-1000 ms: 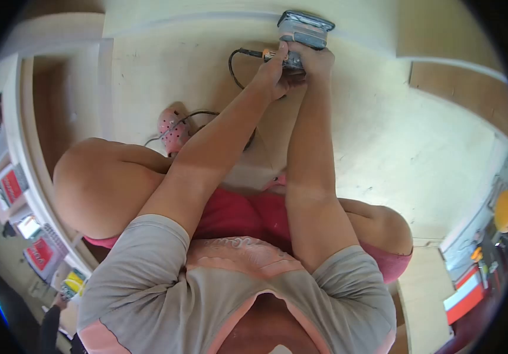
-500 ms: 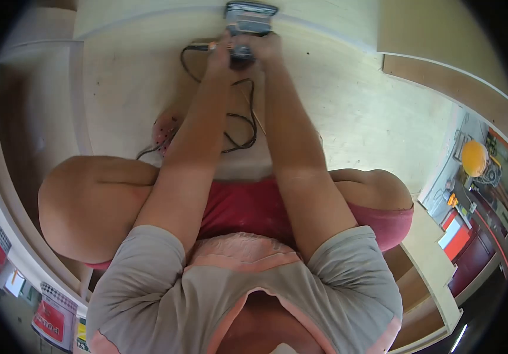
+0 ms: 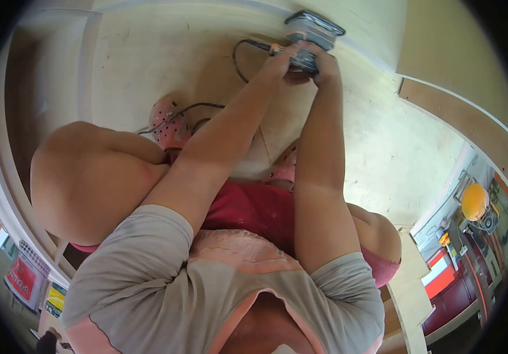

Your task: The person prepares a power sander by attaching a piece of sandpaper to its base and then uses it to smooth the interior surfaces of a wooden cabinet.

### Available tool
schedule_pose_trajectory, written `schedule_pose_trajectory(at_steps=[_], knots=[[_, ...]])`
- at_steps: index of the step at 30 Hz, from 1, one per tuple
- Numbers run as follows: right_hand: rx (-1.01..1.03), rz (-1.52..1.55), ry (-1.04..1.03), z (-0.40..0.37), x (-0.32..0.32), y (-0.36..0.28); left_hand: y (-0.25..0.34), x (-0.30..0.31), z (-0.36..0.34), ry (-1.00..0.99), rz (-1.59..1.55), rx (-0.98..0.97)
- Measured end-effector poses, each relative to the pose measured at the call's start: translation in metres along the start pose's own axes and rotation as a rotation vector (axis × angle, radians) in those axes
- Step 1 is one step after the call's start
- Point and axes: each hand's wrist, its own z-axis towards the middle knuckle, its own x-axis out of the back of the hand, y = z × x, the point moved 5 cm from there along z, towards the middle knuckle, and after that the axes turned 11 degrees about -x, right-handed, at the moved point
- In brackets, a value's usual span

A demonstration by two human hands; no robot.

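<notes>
My left hand (image 3: 281, 61) and right hand (image 3: 326, 66) wrap the sander (image 3: 312, 36) from both sides, out at arm's length over the pale board (image 3: 384, 138); I can't tell how hard my partly hidden fingers press. It looks rigid and fairly heavy, perhaps dusty-slick, best held by its body, away from the flat pad (image 3: 314, 21) and cord (image 3: 259, 44).

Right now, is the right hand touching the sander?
Touching. The head view shows the right hand gripping the sander, its fingers across the body.

The left hand (image 3: 281, 61) and right hand (image 3: 326, 66) grip a sander (image 3: 315, 32).
</notes>
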Motion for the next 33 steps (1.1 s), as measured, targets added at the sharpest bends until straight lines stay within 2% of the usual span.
schedule_pose_trajectory(at_steps=[5,7,13,14,16,17,20,22,26,29,33], knots=[[-0.007,0.021,0.004,-0.012,0.019,-0.006,-0.013,-0.015,-0.002,0.047,0.074,0.032],[0.03,-0.028,0.132,-0.013,0.014,-0.005,-0.012,-0.005,0.005,0.048,0.055,-0.002],[0.116,0.017,0.095,-0.039,-0.046,-0.002,0.022,0.036,0.003,0.024,0.032,-0.065],[0.129,-0.071,0.125,-0.021,-0.051,0.003,0.03,0.043,-0.001,0.016,0.049,-0.045],[0.161,-0.193,0.041,0.03,-0.067,0.025,0.052,0.046,-0.025,0.074,-0.014,-0.087],[0.15,-0.165,0.074,0.023,-0.074,0.031,0.063,0.052,-0.031,0.104,0.013,-0.09],[0.151,-0.604,0.145,-0.009,-0.126,0.016,0.097,0.074,-0.045,0.233,0.103,-0.155],[0.242,-0.547,0.092,-0.019,-0.15,0.011,0.115,0.089,-0.045,0.25,0.119,-0.162],[0.225,-0.404,0.038,-0.014,-0.161,0.018,0.122,0.097,-0.045,0.307,0.104,-0.15],[0.174,-0.408,-0.057,-0.022,-0.141,0.014,0.11,0.088,-0.04,0.277,0.121,-0.129],[0.157,-0.388,0.004,-0.025,-0.117,0.008,0.092,0.075,-0.034,0.155,0.08,-0.117]])
